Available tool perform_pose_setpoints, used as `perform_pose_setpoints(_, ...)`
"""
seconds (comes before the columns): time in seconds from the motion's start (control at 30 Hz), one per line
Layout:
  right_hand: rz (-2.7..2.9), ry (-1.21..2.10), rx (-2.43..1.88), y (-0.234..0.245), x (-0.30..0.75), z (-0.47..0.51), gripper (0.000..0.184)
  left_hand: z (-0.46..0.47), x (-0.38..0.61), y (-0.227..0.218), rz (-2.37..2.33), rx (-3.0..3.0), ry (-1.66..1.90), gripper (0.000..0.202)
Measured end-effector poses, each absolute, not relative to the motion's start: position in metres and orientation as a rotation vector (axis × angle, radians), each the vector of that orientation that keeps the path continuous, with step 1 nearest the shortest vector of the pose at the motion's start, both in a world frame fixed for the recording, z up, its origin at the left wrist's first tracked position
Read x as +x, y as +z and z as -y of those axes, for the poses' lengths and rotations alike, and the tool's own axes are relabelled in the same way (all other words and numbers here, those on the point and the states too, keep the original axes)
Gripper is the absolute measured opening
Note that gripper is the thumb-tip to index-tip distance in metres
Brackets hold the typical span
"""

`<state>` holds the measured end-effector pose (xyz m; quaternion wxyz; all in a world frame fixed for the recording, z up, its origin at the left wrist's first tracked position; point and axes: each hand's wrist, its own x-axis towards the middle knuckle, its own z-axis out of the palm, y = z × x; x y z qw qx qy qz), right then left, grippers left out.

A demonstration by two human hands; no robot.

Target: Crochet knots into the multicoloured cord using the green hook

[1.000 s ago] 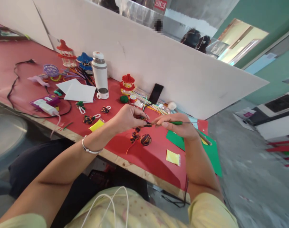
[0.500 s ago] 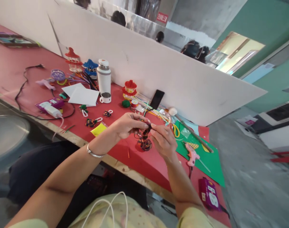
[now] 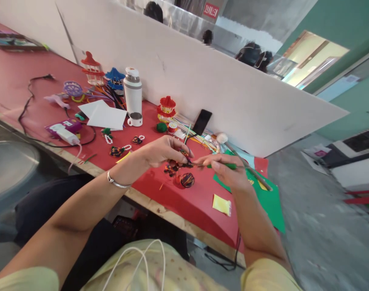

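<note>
In the head view, the two hands work close together above the middle of the red table (image 3: 199,202), fingertips just apart. The left hand (image 3: 164,151) pinches a small dark multicoloured yarn piece (image 3: 187,159) between thumb and fingers. The right hand (image 3: 231,171) is closed round a green-handled tool (image 3: 231,166) with a thin metal shaft; its tip points left and meets the yarn piece — whether it sits inside a loop is too small to tell.

Below the left hand is a knotted yarn strand (image 3: 171,169), and just right of it a ball of yarn (image 3: 187,180) in the same colours. Farther right and nearer lies a yellow packet (image 3: 221,205); a green sheet (image 3: 274,214) lies partly behind the right forearm.

Left of the hands are three small yarn pieces with white bead loops, the nearest a dark bundle (image 3: 116,151). Beyond them, a white flask (image 3: 132,95) stands upright, its cup (image 3: 135,119) just in front. At the far side — right of a red-roofed model (image 3: 166,107) — a black phone (image 3: 202,122) leans by the white partition (image 3: 178,68).
</note>
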<state>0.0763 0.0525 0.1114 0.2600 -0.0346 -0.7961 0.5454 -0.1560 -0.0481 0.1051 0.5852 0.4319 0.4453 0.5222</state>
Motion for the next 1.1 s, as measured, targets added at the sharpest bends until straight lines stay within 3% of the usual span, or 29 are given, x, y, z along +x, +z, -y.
perform_pose_setpoints(0.1, 1.777, 1.608, -0.075, 0.081, 0.06, -0.053, 0.023, 0.046, -0.145, 0.099, -0.958, 0.946, 1.369, 0.025)
perform_pose_setpoints(0.2, 1.707, 1.346, -0.147, 0.057, 0.048, -0.048, 0.022, 0.045, -0.137, 0.092, -0.992, 0.915, 1.543, 0.03)
perform_pose_setpoints(0.43, 1.852, 1.083, -0.125, 0.059, 0.055, -0.044, 0.02, 0.043, -0.146, 0.092, -1.013, 1.048, 1.466, 0.033)
perform_pose_setpoints(0.53, 1.973, 0.742, -0.208, 0.059, 0.057, -0.039, 0.021, 0.038, -0.139, 0.088, -1.098, 1.036, 1.577, 0.03)
perform_pose_setpoints(0.63, 1.999, 0.305, -0.203, 0.05, 0.052, -0.036, 0.037, 0.034, -0.123, 0.082, -1.17, 0.977, 1.754, 0.026)
perform_pose_setpoints(0.73, 1.918, 0.072, -0.166, 0.038, 0.045, -0.042, 0.048, 0.035, -0.112, 0.078, -1.054, 0.756, 1.754, 0.031)
perform_pose_setpoints(0.83, 1.895, 0.081, -0.11, 0.035, 0.044, -0.051, 0.047, 0.038, -0.114, 0.079, -0.953, 0.645, 1.623, 0.034)
perform_pose_setpoints(1.1, 2.097, 0.539, 0.054, 0.067, 0.064, -0.059, 0.034, 0.046, -0.13, 0.091, -0.985, 0.705, 1.559, 0.036)
